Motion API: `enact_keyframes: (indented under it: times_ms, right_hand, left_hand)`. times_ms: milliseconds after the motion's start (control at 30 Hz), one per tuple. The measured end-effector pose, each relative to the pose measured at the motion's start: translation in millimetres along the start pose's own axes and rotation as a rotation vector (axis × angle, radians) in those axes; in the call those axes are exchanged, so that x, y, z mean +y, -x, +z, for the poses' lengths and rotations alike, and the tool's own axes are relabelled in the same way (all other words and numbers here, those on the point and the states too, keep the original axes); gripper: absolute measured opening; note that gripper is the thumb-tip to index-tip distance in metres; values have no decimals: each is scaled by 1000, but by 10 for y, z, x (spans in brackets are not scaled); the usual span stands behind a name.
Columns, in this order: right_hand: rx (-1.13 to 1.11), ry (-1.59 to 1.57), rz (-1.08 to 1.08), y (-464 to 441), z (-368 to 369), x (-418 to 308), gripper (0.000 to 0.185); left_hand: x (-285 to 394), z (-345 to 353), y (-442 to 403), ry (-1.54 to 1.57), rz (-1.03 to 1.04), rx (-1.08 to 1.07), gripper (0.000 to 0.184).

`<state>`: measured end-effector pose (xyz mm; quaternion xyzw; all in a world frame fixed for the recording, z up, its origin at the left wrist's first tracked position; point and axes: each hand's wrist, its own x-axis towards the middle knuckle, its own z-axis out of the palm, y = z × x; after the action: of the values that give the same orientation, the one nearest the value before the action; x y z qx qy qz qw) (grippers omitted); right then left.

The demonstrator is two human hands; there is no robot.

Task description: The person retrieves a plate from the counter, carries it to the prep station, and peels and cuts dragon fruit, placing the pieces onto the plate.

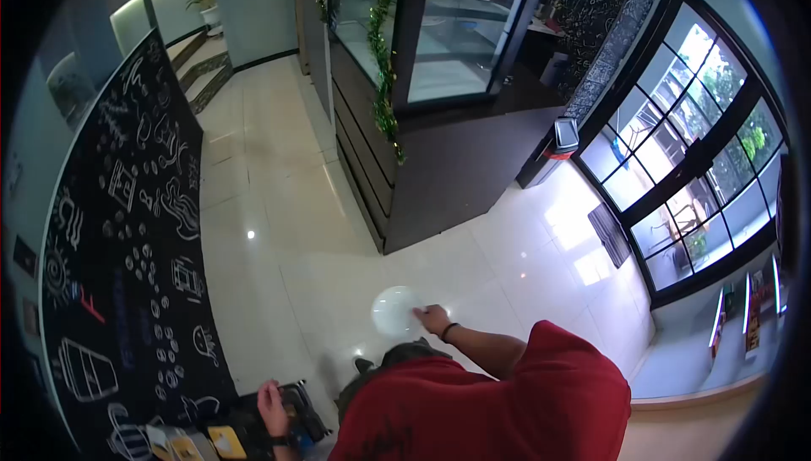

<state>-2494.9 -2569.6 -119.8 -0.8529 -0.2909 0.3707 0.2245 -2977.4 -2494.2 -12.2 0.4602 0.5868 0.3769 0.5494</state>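
Note:
My right hand [433, 320] pinches the right rim of a round white plate [395, 310], held out in front of me over the tiled floor. Nothing lies on the plate. Down at the lower left, my left hand [270, 406] has its fingers stretched out and holds nothing I can see. It is close to a black bag or case [308, 410], and whether it touches this is unclear. A dark band circles each wrist.
A dark counter [465, 174] with a glass display case [465, 30] and green tinsel [380, 64] stands ahead. On the left runs a black wall with chalk drawings [144, 233]. A bin [553, 152] and glass doors [693, 131] are at right. Yellow-and-white packs [226, 441] lie lower left.

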Motion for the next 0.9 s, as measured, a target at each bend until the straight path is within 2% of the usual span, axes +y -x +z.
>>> enact_keyframes:
  times_ms: [33, 67, 100, 167, 200, 300, 367, 400, 467, 500, 567, 633, 667, 700, 767, 833, 867, 900]
  right_hand:
    - [59, 76, 95, -102, -148, 40, 58]
    - [284, 93, 125, -228, -170, 183, 58]
    - [302, 119, 250, -340, -258, 352, 57]
    - [396, -62, 556, -487, -397, 605, 59]
    - [395, -63, 544, -789, -342, 372, 59]
    - [339, -13, 213, -1175, -251, 910, 49]
    - [289, 23, -19, -1551, -46, 1117, 44]
    - [256, 41, -135, -2124, 32, 760, 42]
    - [166, 88, -370, -2606, 482, 296, 41]
    - [106, 116, -484, -2915, 711, -71, 41]
    - [-23, 163, -711, -3508, 986, -744, 43]
    - [-149, 202, -942, -3979, 919, -1179, 48]
    - [-174, 214, -956, -4157, 814, -1579, 48]
    - [-140, 110, -777, -4433, 752, -2173, 39]
    - [-56, -99, -418, -5377, 822, -4051, 30]
    - [38, -312, -47, -6044, 779, -5955, 37]
    - [82, -419, 143, -6189, 811, -6414, 45]
    - [82, -425, 132, -6499, 839, -6855, 45]
  left_hand:
    - [209, 62, -443, -82, 93, -27, 25]
    - [491, 143, -847, -157, 179, -79, 23]
    - [731, 209, -1259, -195, 222, -132, 22]
    - [1212, 399, -2029, -230, 263, -200, 22]
    - [1446, 504, -2388, -231, 263, -225, 22]
    - [1898, 712, -3485, -333, 317, -292, 23]
    - [1893, 727, -4265, -376, 322, -311, 24]
    - [1660, 665, -4693, -376, 324, -294, 24]
    - [1205, 543, -5401, -349, 290, -171, 21]
    - [1239, 481, -5632, -348, 269, -142, 21]
    - [1206, 347, -5875, -337, 191, -83, 21]
    - [1026, 89, -6025, -316, 123, -26, 21]
    - [887, -136, -6051, -301, 95, -3, 21]
    - [675, -344, -6086, -284, 73, 17, 21]
    - [314, -675, -6299, -255, 50, 48, 21]
    - [31, -953, -6635, -233, 36, 64, 21]
    - [-27, -1114, -6845, -226, 29, 71, 21]
    - [21, -1130, -7288, -219, 26, 74, 21]
